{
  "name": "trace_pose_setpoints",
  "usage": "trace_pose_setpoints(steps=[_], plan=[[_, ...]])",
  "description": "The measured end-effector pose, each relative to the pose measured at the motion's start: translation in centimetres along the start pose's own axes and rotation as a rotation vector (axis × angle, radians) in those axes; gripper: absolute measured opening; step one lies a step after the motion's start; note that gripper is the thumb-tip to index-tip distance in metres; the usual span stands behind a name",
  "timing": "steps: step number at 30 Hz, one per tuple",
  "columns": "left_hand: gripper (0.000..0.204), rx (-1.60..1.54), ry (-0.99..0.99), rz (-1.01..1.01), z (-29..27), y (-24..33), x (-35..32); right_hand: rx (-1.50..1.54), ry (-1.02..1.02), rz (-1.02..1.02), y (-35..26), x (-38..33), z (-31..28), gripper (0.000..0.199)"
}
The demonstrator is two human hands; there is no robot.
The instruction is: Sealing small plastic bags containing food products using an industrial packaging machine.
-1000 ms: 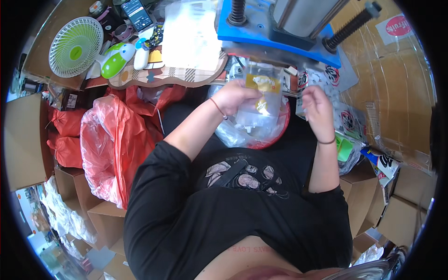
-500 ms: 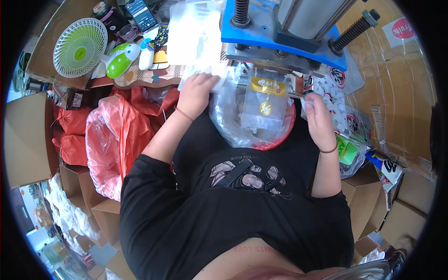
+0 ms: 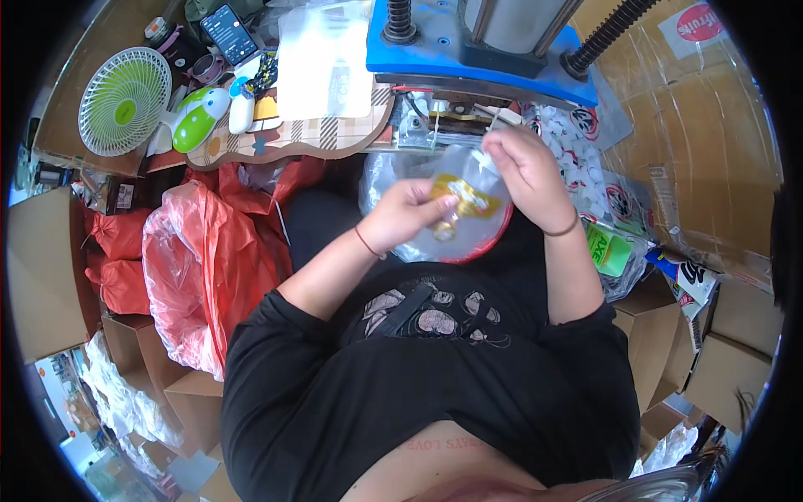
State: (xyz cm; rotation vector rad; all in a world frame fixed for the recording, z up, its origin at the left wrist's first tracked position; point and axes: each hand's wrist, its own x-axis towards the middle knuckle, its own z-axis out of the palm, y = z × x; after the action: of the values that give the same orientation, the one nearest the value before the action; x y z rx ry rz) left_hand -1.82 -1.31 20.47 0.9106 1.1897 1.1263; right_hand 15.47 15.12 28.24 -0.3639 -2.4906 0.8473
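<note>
Pouch: my clear plastic pouch [image 3: 473, 188] with the gold insert sits over my lap, just near the blue press [image 3: 481, 50].
Left hand [image 3: 410, 213]: closed, fingers pinching its lower edge.
Right hand [image 3: 523, 163]: closed, fingertips nipping the top corner.
Doing it well: I'd keep the mouth taut and level.
Around: red bags [image 3: 201, 259] left, worktop [image 3: 293, 138] far.

Small clear packet with gold label [image 3: 458, 201] held between left hand [image 3: 406, 213] and right hand [image 3: 519, 163]. Flat white pouch [image 3: 324, 63] on checked board up top, dark phone screen [image 3: 228, 33] left of it. Green packet [image 3: 609, 251] at right, red round sticker [image 3: 698, 21] on cardboard top right.
</note>
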Motion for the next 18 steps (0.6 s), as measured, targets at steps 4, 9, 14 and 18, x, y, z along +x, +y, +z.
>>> trace_pose_setpoints(steps=[4, 9, 14, 18], plan=[[0.022, -0.322, -0.111, -0.192, 2.1, -0.3, 0.8, 0.091, -0.06, 0.115, 0.2, -1.0, -1.8, 0.032], [0.018, -0.442, 0.043, -0.167, 0.4, 0.4, 3.5, -0.639, -0.134, 0.365, 5.4, -6.3, -4.3, 0.041], [0.027, -0.46, 0.078, -0.224, -2.8, 0.7, 6.3, -0.359, -0.307, 0.346, 5.2, -8.0, -4.0, 0.042], [0.054, 0.494, 0.752, 0.24, -7.8, 0.9, 6.7, -0.271, -0.298, 0.261, 6.1, -9.6, -5.0, 0.041]])
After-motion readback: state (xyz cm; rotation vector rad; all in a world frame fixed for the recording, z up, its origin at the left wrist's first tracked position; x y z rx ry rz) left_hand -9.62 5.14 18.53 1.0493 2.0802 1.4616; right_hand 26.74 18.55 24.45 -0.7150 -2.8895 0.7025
